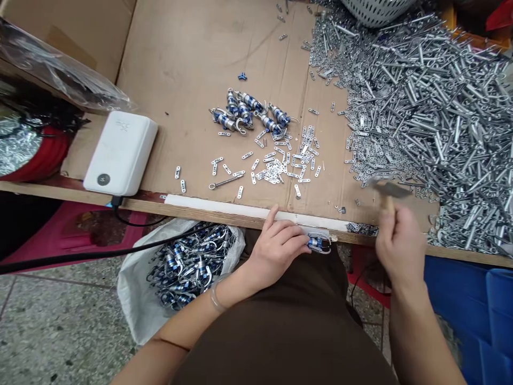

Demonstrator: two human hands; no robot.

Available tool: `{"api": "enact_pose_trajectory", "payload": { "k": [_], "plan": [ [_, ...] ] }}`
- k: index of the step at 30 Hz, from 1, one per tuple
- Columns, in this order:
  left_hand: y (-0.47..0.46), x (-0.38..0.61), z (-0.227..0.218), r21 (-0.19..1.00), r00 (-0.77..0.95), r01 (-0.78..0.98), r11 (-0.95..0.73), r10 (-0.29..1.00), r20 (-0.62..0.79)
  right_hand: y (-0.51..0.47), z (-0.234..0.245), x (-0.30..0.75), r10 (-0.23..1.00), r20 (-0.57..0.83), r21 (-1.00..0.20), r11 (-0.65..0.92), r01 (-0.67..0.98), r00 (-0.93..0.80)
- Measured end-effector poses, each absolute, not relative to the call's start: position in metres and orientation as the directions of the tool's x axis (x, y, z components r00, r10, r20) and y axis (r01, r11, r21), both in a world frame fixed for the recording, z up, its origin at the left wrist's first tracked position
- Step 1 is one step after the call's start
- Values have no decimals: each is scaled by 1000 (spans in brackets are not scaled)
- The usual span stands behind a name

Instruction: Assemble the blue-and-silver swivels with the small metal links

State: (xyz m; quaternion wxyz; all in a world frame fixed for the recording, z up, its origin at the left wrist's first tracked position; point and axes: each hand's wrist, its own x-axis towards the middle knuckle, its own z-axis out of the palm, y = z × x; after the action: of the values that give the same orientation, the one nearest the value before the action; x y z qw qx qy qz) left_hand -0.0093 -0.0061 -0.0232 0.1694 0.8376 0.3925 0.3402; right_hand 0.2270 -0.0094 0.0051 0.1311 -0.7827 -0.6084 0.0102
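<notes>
At the bench's front edge my left hand (276, 246) is closed around a blue-and-silver metal assembly with a curved wire bail (319, 243), whose end sticks out past my fingertips. To its right, my right hand (403, 243) grips the wooden handle of a hammer (390, 189). The hammer head is raised and slightly blurred, apart from the assembly. Beyond my left hand lie small perforated metal plates (274, 171) and a thin metal rod with a ring end (226, 182). Several similar blue-and-silver assemblies (244, 109) are grouped farther back.
A large heap of metal rods and plates (433, 117) covers the right side. A white power bank (122, 152) with a cable stands at left. Below the edge, a white sack (134, 299) holds many assemblies. A perforated basket (374, 10) sits at the back.
</notes>
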Motion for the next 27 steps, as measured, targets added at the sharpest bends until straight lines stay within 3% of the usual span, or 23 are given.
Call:
{"api": "enact_pose_trajectory", "payload": {
  "k": [2,5,7,10,15,18,23,27],
  "plan": [
    [-6,-10,-23,547,462,545,-636,772,437,-33,17,205,999,38,-281,-15,959,27],
    [-6,-10,-23,538,466,548,-640,768,439,-58,27,188,973,153,-351,216,911,-172],
    [-6,-10,-23,537,470,544,-645,764,442,-63,28,186,965,169,-334,248,909,-201],
    [-6,-10,-24,539,464,543,-644,765,448,-62,29,186,972,47,-258,233,938,-229],
    [-7,-10,-25,540,456,545,-641,767,451,-61,28,183,970,86,-291,245,925,-230],
    [-7,-10,-25,544,455,551,-633,774,441,-56,22,189,983,51,-262,184,947,-176],
    [-6,-11,-27,548,464,535,-643,766,445,-19,2,232,934,230,-101,-257,961,274],
    [-5,-12,-26,581,449,507,-636,771,452,15,-13,258,896,317,-65,-306,950,310]
  ]
}}
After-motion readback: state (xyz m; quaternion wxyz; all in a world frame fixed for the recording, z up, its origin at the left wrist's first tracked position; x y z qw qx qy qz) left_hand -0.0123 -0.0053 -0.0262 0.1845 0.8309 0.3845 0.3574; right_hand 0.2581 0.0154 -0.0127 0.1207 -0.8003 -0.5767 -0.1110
